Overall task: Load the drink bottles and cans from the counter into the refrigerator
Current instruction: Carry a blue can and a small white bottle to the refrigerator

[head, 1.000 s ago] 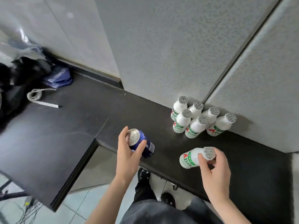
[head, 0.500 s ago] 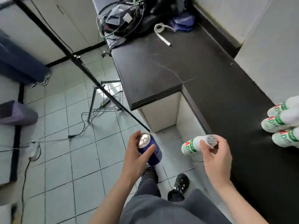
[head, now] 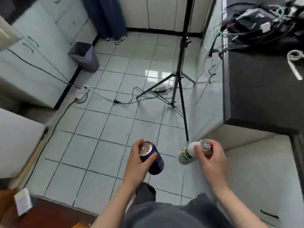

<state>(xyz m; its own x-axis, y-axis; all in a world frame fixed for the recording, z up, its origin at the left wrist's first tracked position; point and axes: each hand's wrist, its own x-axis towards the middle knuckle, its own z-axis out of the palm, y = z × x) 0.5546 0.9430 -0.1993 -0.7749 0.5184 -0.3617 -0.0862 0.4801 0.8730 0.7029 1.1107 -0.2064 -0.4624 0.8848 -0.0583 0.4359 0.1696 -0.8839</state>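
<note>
**Q:** What does each hand carry?

**A:** The left hand [head: 139, 165] grips the blue can [head: 154, 162]. Thumb and fingers curl round its wall, and the silver top tilts up toward the holder. The right hand [head: 212, 160] pinches the white bottle [head: 186, 155] at its foil-capped neck, so the body slants down and to the left. Both drinks hang in the air over the tiled floor [head: 107, 129], in front of the person's legs. They do not touch; a strip of tile shows between them.

**Q:** Which edges border them?

**A:** On the right is the black counter [head: 263, 89]. Its near corner and front edge lie beyond the bottle and to its right, with a pale cabinet face below. A dark bag [head: 263, 27] tangled with wires sits at the counter's far end. On the left is the top edge of a white unit [head: 18, 142]; I cannot tell whether it is the refrigerator. Pale cupboards [head: 41, 51] run on beyond it.

**Q:** And the room for moving?

**A:** Bare tile stretches ahead through the middle. A tripod [head: 179, 76] stands near the counter's face, and one of its legs comes down just beside the bottle as seen from here. Cables [head: 125, 101] trail from its base across the floor to a power strip [head: 81, 94] at the foot of the cupboards. Farther off, a grey waste bin [head: 83, 56] stands against the cupboards. Another person's legs [head: 107, 17] are at the far wall.
</note>
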